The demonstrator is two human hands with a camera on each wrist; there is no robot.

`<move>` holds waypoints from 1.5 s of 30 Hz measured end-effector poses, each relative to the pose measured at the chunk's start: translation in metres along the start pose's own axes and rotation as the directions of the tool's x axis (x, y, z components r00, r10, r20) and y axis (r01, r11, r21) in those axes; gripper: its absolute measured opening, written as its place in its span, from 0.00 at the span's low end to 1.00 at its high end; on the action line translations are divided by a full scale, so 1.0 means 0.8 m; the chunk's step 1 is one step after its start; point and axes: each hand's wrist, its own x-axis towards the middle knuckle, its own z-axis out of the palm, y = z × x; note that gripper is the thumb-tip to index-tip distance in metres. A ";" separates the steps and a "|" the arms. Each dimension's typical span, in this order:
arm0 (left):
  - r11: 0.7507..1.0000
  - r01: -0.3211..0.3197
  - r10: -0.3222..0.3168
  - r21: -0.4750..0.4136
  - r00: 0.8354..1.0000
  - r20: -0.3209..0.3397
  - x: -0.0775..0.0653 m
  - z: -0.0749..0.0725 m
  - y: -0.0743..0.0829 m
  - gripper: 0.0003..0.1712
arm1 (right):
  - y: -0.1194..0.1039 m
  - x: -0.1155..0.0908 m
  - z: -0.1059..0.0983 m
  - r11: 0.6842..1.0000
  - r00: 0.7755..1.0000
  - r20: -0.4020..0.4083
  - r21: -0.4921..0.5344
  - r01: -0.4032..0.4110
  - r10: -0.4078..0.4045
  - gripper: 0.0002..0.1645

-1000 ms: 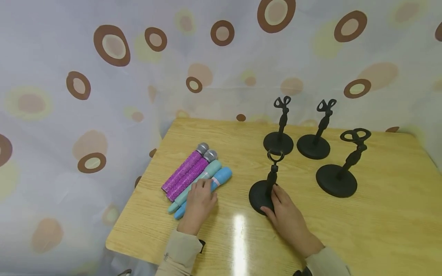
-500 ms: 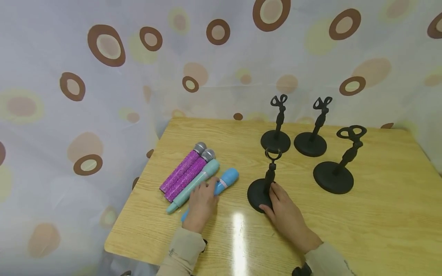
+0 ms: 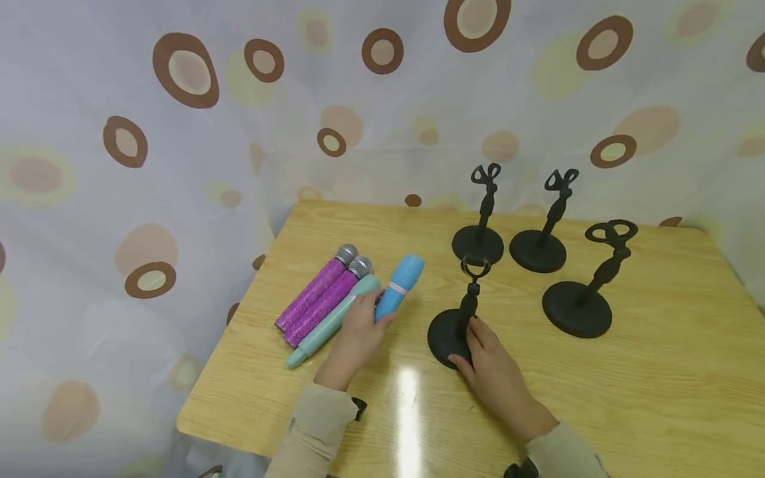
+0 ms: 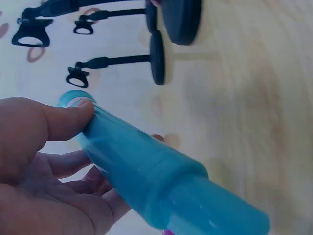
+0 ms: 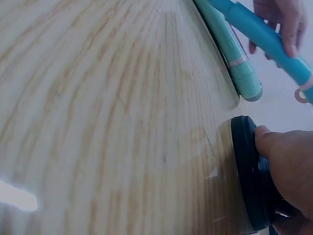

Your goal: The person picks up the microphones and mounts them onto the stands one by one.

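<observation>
Bench [image 3: 669, 372]: lower frame, before the cloth [image 3: 418, 99].
Three microphones [image 3: 327, 305]: side by side on the bench, left of centre.
Held microphone [image 3: 400, 287]: in the left hand [image 3: 360, 332], right of those three.
Front stand [image 3: 459, 326]: on the bench, mid-frame, right hand [image 3: 499, 378] at its base.
Rear left stand [image 3: 478, 244]: behind the front stand.
Rear right stand [image 3: 540, 249]: beside it.
Outer stand [image 3: 578, 309]: rightmost, before the rear pair.

We're indoors, room type unclear: a yellowish wood-grain table [image 3: 669, 372] with rounded corners, backed by white sheeting [image 3: 418, 99] printed with brown rings [image 3: 382, 33].
</observation>
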 end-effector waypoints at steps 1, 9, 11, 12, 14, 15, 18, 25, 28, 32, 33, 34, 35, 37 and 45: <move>1.000 0.001 -0.001 -0.030 1.000 0.007 0.003 -0.001 0.005 0.29 | 0.001 0.001 0.000 1.000 1.000 -0.007 0.001 0.002 -0.002 0.41; 0.985 -0.009 0.010 -0.170 1.000 0.005 0.023 -0.003 0.033 0.28 | 0.004 0.004 0.006 1.000 1.000 0.005 0.010 0.006 -0.006 0.42; 0.979 -0.026 0.025 -0.203 1.000 -0.007 0.029 -0.004 0.038 0.28 | 0.003 0.005 0.006 1.000 1.000 0.003 0.010 0.002 -0.002 0.42; 0.975 -0.036 0.034 -0.220 0.999 -0.014 0.033 -0.005 0.042 0.28 | 0.002 0.005 0.007 1.000 1.000 -0.004 0.008 0.000 0.000 0.42; 0.965 -0.063 0.058 -0.256 0.998 -0.025 0.040 -0.007 0.048 0.28 | 0.001 0.005 0.007 1.000 1.000 -0.017 0.010 0.002 -0.001 0.42; 0.957 -0.076 0.071 -0.281 0.997 -0.029 0.043 -0.008 0.052 0.28 | 0.001 0.005 0.007 1.000 1.000 -0.021 0.010 0.003 -0.003 0.42; 0.932 -0.118 0.109 -0.344 0.993 -0.046 0.051 -0.011 0.063 0.28 | -0.001 0.004 0.007 1.000 1.000 -0.010 0.020 0.005 -0.005 0.43; 0.880 -0.255 0.255 -0.400 0.965 -0.055 0.071 -0.011 0.096 0.29 | -0.001 0.001 0.003 1.000 1.000 0.003 0.016 -0.009 0.009 0.43; 0.867 -0.308 0.317 -0.392 0.947 -0.044 0.078 -0.009 0.110 0.29 | 0.001 -0.001 0.002 1.000 1.000 0.012 0.017 -0.015 0.015 0.43; 0.849 -0.388 0.404 -0.358 0.914 -0.034 0.087 -0.005 0.125 0.30 | 0.002 -0.002 0.003 1.000 1.000 0.012 0.013 -0.007 0.007 0.43; 0.839 -0.414 0.432 -0.353 0.901 -0.030 0.089 -0.004 0.129 0.30 | 0.002 -0.003 0.003 1.000 1.000 0.005 0.010 -0.003 0.003 0.42; 0.829 -0.439 0.460 -0.347 0.888 -0.026 0.091 -0.003 0.132 0.30 | 0.002 -0.003 0.002 1.000 1.000 -0.004 0.005 -0.001 0.001 0.42; 0.818 -0.460 0.484 -0.344 0.875 -0.020 0.093 -0.003 0.135 0.30 | 0.003 -0.003 0.002 1.000 1.000 -0.013 -0.001 0.002 -0.002 0.42; 0.798 -0.498 0.527 -0.339 0.850 -0.007 0.095 -0.002 0.140 0.31 | 0.003 -0.003 0.002 1.000 1.000 -0.027 -0.011 0.009 -0.010 0.42; 0.791 -0.555 0.591 -0.257 0.802 0.087 0.097 0.008 0.143 0.30 | 0.001 -0.004 0.001 0.999 0.999 -0.031 -0.040 0.011 -0.012 0.41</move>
